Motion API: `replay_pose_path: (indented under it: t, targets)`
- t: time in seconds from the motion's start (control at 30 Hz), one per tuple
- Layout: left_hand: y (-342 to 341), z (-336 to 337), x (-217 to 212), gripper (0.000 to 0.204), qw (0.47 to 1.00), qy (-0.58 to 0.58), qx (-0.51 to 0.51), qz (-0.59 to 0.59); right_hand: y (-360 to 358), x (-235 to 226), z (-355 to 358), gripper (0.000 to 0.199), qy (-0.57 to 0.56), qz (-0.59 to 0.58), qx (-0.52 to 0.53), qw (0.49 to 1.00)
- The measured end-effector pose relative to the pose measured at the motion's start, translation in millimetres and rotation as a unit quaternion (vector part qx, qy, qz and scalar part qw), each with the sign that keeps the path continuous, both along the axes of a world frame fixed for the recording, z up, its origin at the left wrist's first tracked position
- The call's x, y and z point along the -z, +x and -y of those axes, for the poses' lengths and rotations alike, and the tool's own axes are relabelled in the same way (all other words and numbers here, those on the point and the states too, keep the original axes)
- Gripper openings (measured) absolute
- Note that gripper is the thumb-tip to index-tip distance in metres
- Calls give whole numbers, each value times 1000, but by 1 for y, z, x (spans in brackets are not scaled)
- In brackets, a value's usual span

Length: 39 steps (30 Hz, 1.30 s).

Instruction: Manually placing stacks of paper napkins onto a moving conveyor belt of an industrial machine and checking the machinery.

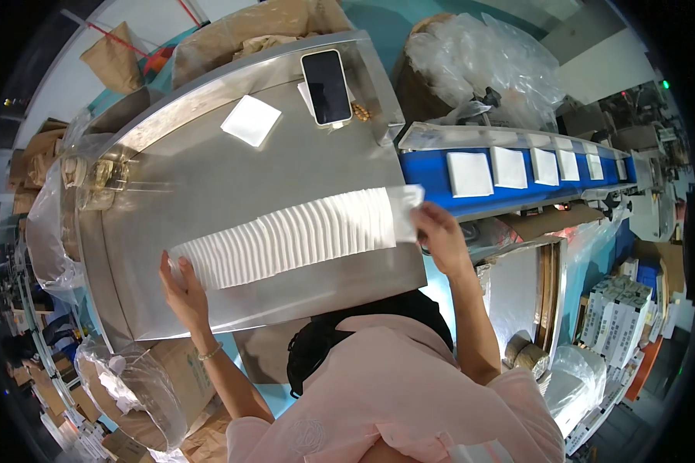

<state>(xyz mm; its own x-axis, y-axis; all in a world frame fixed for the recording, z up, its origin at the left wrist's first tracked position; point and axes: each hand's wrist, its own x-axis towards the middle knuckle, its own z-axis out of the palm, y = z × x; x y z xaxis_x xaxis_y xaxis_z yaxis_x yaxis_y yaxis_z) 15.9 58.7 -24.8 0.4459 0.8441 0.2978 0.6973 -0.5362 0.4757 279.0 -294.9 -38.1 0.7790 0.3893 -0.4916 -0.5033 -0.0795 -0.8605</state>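
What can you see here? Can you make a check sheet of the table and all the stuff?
Surface: steel table, shiny, partly bare.
Job's things: fanned row of white sheets; white squares on blue conveyor.
Clutter: phone, single white pad, beads.
Grippers: left hand at the row's left end; right hand fingers pinch the end sheet.
Cables: nothing seen.
Surroundings: cardboard boxes, plastic bags, stacked cartons.
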Motion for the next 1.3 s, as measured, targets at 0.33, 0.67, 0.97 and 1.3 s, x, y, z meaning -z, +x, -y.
replay_pose_path:
  t: [0.33, 0.67, 0.97, 1.3]
  targets:
    - [3, 8, -5, 48, 995, -94, -20, 15, -6, -14, -14, 43, -44, 36, -122, 991]
    - [10, 20, -7, 49, 994, -105, -23, 27, -2, -24, -12, 42, -102, 62, -169, 978]
    - [13, 29, -8, 45, 997, -75, -1, 34, -2, -17, -7, 49, -87, 63, -69, 992]
    - [16, 35, -6, 45, 996, -72, 6, 48, 10, -21, 5, 26, -34, 43, 9, 998]
